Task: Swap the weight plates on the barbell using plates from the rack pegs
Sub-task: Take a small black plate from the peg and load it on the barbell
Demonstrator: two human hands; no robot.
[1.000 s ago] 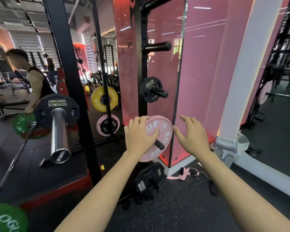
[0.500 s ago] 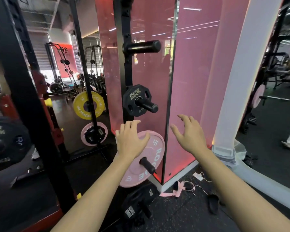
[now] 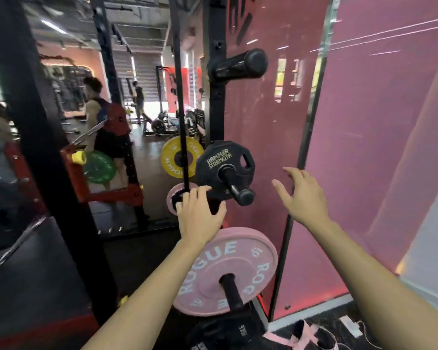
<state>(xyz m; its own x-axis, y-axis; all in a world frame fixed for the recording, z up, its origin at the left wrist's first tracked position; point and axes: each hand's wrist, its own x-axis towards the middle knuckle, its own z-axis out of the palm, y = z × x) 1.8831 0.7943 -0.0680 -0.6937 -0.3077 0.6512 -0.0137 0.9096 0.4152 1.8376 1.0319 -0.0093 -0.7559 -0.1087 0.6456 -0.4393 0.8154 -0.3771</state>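
Observation:
A small black Hammer Strength plate (image 3: 220, 166) hangs on the middle peg of the black rack upright (image 3: 214, 102). Below it a pink Rogue plate (image 3: 228, 263) sits on a lower peg, and another black plate (image 3: 225, 332) is at the bottom. My left hand (image 3: 197, 218) is spread open just below and left of the black plate, fingers near its lower edge. My right hand (image 3: 302, 195) is open in the air to the right of that plate, touching nothing. The barbell is hidden from view here.
An empty black peg (image 3: 240, 64) juts out above. A pink glass panel (image 3: 364, 147) stands right behind the rack. A mirror on the left reflects yellow (image 3: 171, 157), green and pink plates and a person. A pink strap (image 3: 296, 339) lies on the floor.
Both hands have come up off the pink plate to the level of the small black plate. The view has moved closer to the rack upright.

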